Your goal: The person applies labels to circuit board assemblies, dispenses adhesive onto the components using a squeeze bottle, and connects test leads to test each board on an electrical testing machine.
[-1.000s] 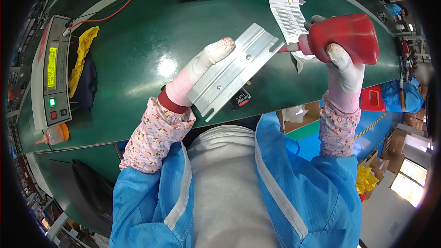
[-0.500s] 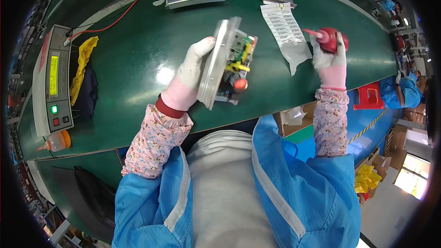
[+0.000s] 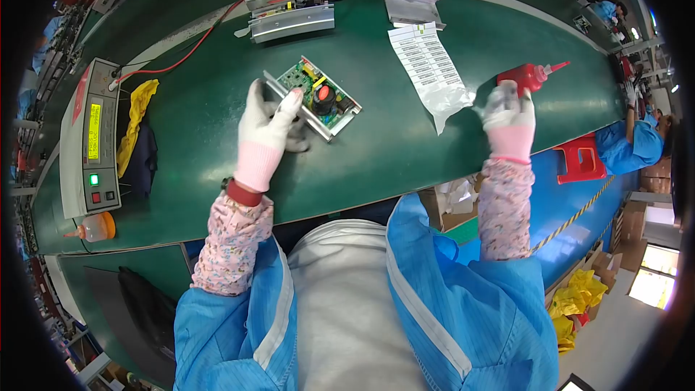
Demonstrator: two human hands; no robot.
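Note:
My left hand (image 3: 264, 119), in a white glove with a pink cuff, grips the metal side plate of a circuit board (image 3: 311, 94). The board is tilted, its green face with yellow parts and a red-topped round component turned up. My right hand (image 3: 509, 112), gloved alike, is at the near side of a red squeeze bottle (image 3: 520, 77). That bottle lies on its side, nozzle pointing right. Its fingers look slightly smeared and apart, with the tips overlapping the bottle's edge. A sheet of printed labels (image 3: 427, 61) lies between the two hands.
A second metal-framed board (image 3: 293, 22) and a bent metal piece (image 3: 413, 3) sit at the back of the green table (image 3: 362, 159). At left stand a tester with a lit display (image 3: 94, 134), a yellow cloth (image 3: 137, 127) and an orange-capped bottle (image 3: 95, 226). A co-worker (image 3: 637, 146) is at right.
My left hand has moved left with the board, and the board's face has turned more upward. The red bottle's nozzle has swung from left to right, and my right hand has drawn to its near side.

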